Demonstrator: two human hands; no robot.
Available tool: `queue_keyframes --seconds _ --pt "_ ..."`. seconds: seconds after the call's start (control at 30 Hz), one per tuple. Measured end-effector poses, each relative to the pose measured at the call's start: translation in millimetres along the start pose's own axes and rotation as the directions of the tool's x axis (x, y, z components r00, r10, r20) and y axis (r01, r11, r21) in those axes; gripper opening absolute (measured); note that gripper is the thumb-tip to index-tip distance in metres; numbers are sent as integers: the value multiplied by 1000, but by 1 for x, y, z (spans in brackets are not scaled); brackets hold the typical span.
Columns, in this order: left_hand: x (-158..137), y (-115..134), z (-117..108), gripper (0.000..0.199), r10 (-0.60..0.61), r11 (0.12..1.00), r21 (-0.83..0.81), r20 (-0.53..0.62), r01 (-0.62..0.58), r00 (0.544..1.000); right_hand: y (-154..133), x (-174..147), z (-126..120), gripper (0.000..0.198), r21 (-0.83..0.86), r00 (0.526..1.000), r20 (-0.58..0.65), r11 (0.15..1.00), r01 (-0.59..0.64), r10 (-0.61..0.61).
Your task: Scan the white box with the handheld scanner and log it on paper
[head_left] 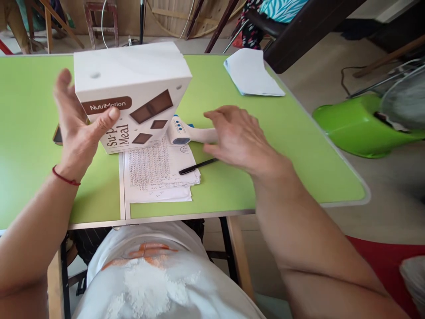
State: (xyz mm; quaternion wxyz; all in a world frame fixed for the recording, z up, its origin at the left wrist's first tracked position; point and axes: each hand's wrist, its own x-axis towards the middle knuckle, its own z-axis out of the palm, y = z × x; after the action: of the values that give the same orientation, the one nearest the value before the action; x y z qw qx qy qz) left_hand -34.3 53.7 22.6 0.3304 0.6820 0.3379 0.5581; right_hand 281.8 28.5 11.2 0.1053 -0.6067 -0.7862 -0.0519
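Note:
A white NutriMotion meal box (139, 106) with brown pictures on its front is tilted above the green table. My left hand (78, 117) grips its left side, the thumb pressed on the front face and the other fingers partly hidden behind it. My right hand (237, 137) is open and slightly blurred, beside the handle of a white infrared thermometer (181, 130), with no clear grip on it. The thermometer's head lies partly behind the box. Below it, a black pen (197, 166) rests across handwritten papers (152, 168).
A folded white paper (254, 73) lies at the back right of the green table (282, 177). A dark object (57, 135) shows partly behind my left hand. A green plastic stool or bin (358, 126) stands on the floor at the right. Behind the table is a red stool (101, 20).

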Motion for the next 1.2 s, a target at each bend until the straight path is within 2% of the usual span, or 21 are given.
queue_keyframes --seconds 0.07,0.17,0.23,0.3,0.37,0.4,0.47,0.53,0.57,0.6,0.67,0.73,0.77,0.8,0.83,0.87,0.93,1.07,1.2 --pt "0 -3 2 87 -68 992 -111 -25 64 997 4 18 7 70 33 992 119 999 25 -29" --pt "1 -7 0 83 -190 969 -142 91 202 978 4 35 14 60 98 947 320 994 -37 4" --pt "3 -10 -5 84 -193 966 -146 145 214 970 0 38 13 50 129 935 353 987 -91 40" --pt "5 -12 -9 80 -172 977 -105 137 187 975 -4 34 5 45 161 961 264 978 -134 88" --pt "6 -13 -12 80 -153 988 -22 74 155 985 -8 28 -7 45 234 986 79 958 -164 149" --pt "6 -13 -13 80 -143 990 18 33 142 989 -11 24 -14 46 299 983 -30 940 -165 182" --pt "5 -10 -14 81 -110 992 55 -32 111 993 -20 15 -29 46 492 939 -244 865 -98 244" --pt "3 -5 -14 75 -79 997 13 -70 80 994 -37 5 -43 43 712 883 -366 700 61 295" --pt "1 -4 -13 69 -79 997 -28 -77 77 994 -49 -2 -49 39 813 890 -347 567 129 295" --pt "0 -2 -12 63 -94 993 -75 -75 88 993 -62 -9 -53 34 895 916 -281 422 143 287" --pt "-4 -1 -9 55 -157 976 -163 -54 147 986 -90 -25 -55 31 987 956 -156 66 144 250" --pt "-7 -1 -4 56 -231 950 -221 -31 219 972 -117 -37 -49 31 959 975 -38 -266 97 218" --pt "-9 -1 -1 58 -265 936 -246 -19 253 964 -128 -42 -44 31 917 984 4 -394 67 176" --pt "-11 -1 1 58 -296 921 -267 -2 285 955 -137 -44 -39 30 875 991 49 -484 16 122" --pt "-12 0 3 58 -320 908 -279 15 312 947 -144 -46 -32 29 849 994 93 -527 -45 65" --pt "-13 1 5 57 -339 900 -282 28 333 940 -148 -46 -27 27 840 991 132 -533 -98 27" --pt "-14 2 8 54 -360 895 -261 52 361 931 -152 -43 -18 23 860 982 191 -482 -165 3" --pt "-15 5 8 51 -365 899 -232 74 372 928 -149 -35 -10 20 911 979 198 -377 -166 49" --pt "-14 7 8 53 -368 891 -257 77 375 927 -148 -30 -7 18 918 981 191 -359 -170 24"
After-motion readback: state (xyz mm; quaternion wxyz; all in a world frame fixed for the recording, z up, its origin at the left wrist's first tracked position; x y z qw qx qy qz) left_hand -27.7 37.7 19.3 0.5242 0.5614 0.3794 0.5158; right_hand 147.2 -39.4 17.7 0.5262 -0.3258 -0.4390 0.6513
